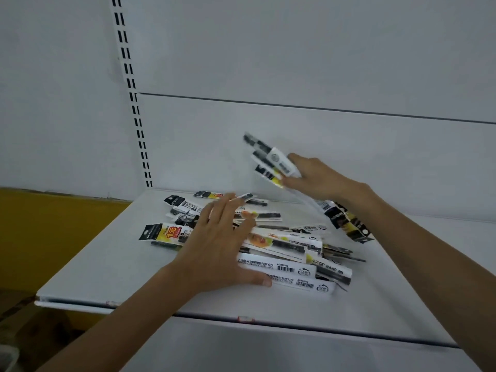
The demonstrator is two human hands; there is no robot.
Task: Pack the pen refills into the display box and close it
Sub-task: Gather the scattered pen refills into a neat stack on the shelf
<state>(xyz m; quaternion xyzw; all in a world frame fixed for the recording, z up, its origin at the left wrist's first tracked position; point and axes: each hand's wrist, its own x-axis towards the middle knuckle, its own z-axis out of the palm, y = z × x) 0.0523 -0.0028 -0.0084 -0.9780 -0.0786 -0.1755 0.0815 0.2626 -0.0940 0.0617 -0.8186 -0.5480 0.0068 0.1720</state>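
**ITEM:** refill packs. Loose heap, approx. mid-shelf, lying criss-cross. Some face up w/ yellow price flash, some back up w/ barcode.

**SUB-LOT:** bunch. Several packs lifted clear of the heap and tilted. Top ends point toward the back panel; lower ends fan out down and to the right.

**DISPLAY BOX:** not in view.

**HANDS:**
- Left hand: fingers straight and spread, flat on the heap. Thumb tip rests on the nearest white pack. Presses only, grips nothing.
- Right hand: fingers wrapped round the bunch approx. mid-length, clamped on it.

**HANDLING (est.):**
- Light, thin, flat sleeves w/ glossy film, so prob. slide over one another and fan out of a loose grip.
- Bendy sleeve w/ a stiffer refill inside; not fragile, but sleeves may crease if forced.
- Best hold is across mid-length, thumb one side, fingers the other.
- Square the ends against the shelf first, since the bunch is splayed and likely won't drop into a box as is.

**STAGE (est.):** gathering. No pack seen boxed; closing not yet due.

**SURROUNDS:** slotted upright at left of the panel; yellow surface beyond the shelf's left edge.
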